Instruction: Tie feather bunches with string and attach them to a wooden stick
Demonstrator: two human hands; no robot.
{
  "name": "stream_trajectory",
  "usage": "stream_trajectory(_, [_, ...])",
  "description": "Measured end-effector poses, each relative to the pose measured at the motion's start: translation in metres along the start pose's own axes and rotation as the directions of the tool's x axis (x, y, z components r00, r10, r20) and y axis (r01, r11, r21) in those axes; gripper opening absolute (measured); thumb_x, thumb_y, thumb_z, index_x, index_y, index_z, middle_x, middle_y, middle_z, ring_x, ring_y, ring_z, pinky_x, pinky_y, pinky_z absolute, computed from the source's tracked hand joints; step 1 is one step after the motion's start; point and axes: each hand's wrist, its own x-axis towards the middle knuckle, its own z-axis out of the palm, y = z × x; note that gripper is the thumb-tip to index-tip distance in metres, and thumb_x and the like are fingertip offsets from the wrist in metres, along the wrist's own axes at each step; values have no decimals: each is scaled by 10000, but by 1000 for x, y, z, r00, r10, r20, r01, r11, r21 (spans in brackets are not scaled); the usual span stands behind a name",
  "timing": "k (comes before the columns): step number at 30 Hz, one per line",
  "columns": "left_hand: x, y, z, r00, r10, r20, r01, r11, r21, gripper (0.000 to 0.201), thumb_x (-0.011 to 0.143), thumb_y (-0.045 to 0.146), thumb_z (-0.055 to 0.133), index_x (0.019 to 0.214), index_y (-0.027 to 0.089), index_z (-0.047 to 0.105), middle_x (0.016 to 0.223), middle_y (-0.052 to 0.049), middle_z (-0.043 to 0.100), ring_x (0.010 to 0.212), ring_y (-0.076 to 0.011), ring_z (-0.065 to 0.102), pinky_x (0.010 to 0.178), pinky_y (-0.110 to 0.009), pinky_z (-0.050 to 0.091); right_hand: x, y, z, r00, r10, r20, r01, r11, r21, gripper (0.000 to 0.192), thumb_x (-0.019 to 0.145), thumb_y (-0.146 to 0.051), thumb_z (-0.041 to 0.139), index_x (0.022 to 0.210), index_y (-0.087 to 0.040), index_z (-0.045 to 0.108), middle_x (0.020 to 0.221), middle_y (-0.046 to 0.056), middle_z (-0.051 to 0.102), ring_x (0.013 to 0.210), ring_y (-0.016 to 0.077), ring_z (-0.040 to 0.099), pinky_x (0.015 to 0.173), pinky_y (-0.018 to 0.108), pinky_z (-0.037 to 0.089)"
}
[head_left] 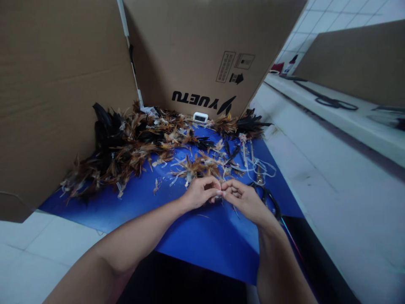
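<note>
My left hand (202, 192) and my right hand (240, 197) meet fingertip to fingertip above the blue table surface (215, 245). Both are closed in a pinch, and whatever sits between the fingers is too small to make out. Just beyond them lies a loose bunch of brown feathers (198, 166). A long heap of brown and black feathers (133, 143) spreads along the left and back. To the right of my right hand are black-handled scissors (274, 202), partly hidden, and a tangle of clear, pale strip (261, 166).
Tall cardboard panels (202, 50) rise at the back and left. A small white digital display (200, 118) stands against the back one. More dark feathers (249, 124) lie back right. On a white ledge at right rests another pair of scissors (337, 102).
</note>
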Motion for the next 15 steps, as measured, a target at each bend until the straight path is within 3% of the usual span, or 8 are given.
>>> stream_trajectory(9, [0,-4,-3,998,-15,60,13,999,38,200,732,315,615,739,126,552,526,43,509,440,-52,470,449,-167,386,0,7,0,992,-20,121,23,999,-27,165,809,-338,531,740,-192,494,613,-54,434,500,72,373,458,209,310])
stream_trajectory(15, [1,-1,-1,997,-35,68,33,999,27,191,737,314,601,743,131,543,549,40,518,448,-52,479,457,-171,394,1,6,2,995,-48,85,52,998,-45,163,809,-320,526,722,-193,472,613,-53,463,495,71,378,468,211,317])
